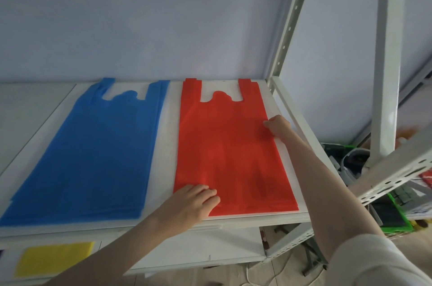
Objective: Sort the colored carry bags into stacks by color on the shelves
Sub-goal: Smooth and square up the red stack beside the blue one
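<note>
Blue fabric bags [93, 145] stacked left, flat red fabric bags [229, 157] right; left hand [194, 201] and right hand [278, 127] press flat on red, gripping nothing. Looks mostly sorted.

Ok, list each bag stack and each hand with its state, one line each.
Red bags: flat on the top shelf, handles toward the wall.
Blue bags: flat, left of red, apart.
Yellow bags: flat on the lower shelf.
Left hand: palm down on the red bags' near corner.
Right hand: on their right edge.
</note>
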Tool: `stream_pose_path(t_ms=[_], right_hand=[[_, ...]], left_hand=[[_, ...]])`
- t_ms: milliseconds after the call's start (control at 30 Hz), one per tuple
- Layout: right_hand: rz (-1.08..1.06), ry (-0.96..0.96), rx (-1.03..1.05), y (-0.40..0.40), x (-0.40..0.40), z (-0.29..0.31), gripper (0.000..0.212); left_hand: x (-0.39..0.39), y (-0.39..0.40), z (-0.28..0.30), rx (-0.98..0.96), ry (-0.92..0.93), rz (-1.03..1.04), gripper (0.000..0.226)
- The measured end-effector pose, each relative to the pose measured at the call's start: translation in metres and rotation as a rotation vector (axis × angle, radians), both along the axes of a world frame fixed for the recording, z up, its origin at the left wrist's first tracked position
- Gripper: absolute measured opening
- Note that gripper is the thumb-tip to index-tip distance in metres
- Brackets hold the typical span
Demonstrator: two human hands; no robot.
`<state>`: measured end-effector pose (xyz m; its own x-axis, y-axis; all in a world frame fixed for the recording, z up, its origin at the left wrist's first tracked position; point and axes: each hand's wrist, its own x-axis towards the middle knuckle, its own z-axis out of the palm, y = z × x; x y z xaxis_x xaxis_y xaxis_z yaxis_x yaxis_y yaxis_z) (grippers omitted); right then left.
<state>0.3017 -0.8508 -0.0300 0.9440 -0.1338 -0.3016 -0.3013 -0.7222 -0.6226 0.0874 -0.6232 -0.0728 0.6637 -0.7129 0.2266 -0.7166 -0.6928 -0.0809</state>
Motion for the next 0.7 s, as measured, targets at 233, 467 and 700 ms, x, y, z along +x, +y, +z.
stream_pose_path(t_ms=[233, 467, 700], right_hand=[[0.001, 0.028, 0.004, 0.000, 0.001, 0.000, 0.032], [-0.045, -0.007, 0.016, 0.000, 0.002, -0.001, 0.022], [-0.035, -0.040, 0.010, 0.002, -0.004, 0.002, 0.034]], left_hand=[[0.003, 0.002, 0.002, -0.059, 0.024, -0.011, 0.033], [0.013, -0.005, -0.002, -0.135, -0.115, 0.035, 0.016], [0.010, 0.000, -0.004, -0.131, 0.051, 0.075, 0.045]])
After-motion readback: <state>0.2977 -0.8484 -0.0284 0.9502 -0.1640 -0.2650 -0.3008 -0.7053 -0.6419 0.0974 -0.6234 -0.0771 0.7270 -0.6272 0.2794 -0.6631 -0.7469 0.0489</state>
